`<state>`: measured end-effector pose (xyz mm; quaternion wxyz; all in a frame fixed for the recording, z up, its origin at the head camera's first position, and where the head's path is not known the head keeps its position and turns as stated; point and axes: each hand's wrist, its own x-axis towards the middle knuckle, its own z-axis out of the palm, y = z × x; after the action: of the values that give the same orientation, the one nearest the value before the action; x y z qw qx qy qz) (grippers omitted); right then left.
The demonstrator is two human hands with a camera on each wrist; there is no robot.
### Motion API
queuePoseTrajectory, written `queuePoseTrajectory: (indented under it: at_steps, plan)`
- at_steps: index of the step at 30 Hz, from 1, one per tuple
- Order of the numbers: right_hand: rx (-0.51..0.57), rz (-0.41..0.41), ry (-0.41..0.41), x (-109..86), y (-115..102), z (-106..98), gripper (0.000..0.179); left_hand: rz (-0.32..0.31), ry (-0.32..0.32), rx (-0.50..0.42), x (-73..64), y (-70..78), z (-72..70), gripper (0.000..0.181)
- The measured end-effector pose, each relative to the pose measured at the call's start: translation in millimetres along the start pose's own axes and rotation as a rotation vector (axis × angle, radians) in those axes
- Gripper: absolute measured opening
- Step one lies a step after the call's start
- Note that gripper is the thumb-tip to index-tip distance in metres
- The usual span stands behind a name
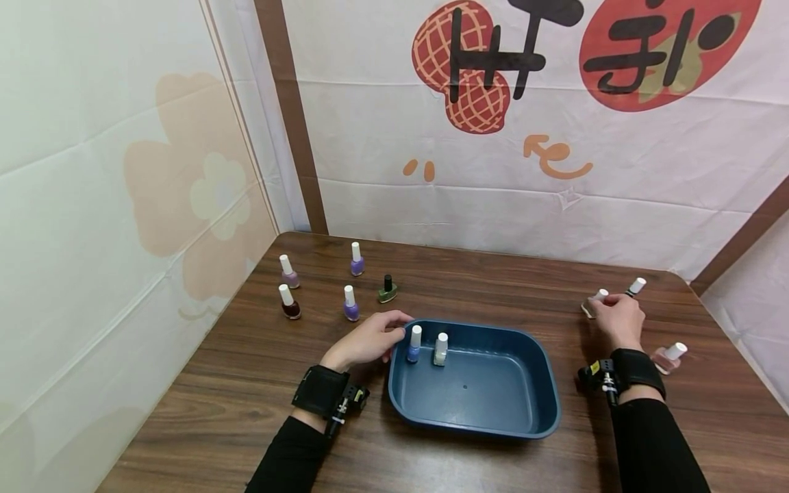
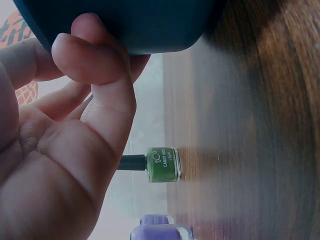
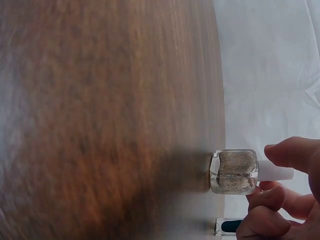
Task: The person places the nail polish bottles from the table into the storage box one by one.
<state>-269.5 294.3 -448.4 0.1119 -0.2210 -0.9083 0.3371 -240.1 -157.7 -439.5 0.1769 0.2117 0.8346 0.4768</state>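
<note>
My left hand (image 1: 368, 340) grips the left back corner of a dark blue plastic tray (image 1: 474, 429), its thumb and fingers at the rim. Inside that tray, towards the left, stand a blue nail polish bottle (image 1: 414, 349) and a pale, clear one (image 1: 440, 354), both white-capped. Over at the right, my right hand (image 1: 619, 320) pinches the white cap of a glittery nail polish bottle (image 3: 237, 171), whose base is at the tabletop. Just beyond these fingers is a dark teal bottle (image 3: 229, 226), partly hidden by them. A pink bottle (image 1: 666, 359) stands nearer, beside the right wrist.
Left of the tray's back corner stand a green bottle (image 1: 387, 293) with a black cap, two purple bottles (image 1: 351, 310), a mauve one (image 1: 290, 279) and a dark red one (image 1: 291, 310). Printed fabric walls (image 1: 370, 205) border the wooden table (image 1: 234, 404) at the back and sides.
</note>
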Motion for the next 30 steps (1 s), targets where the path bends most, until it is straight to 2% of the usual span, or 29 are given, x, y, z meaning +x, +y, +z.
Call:
queuePoseTrajectory:
  at_steps: [30]
  plan:
    - [-0.035,0.007,0.006,7.5,5.4,4.9,0.046,-0.005,0.003,0.012,-0.3,1.0,0.2,0.035]
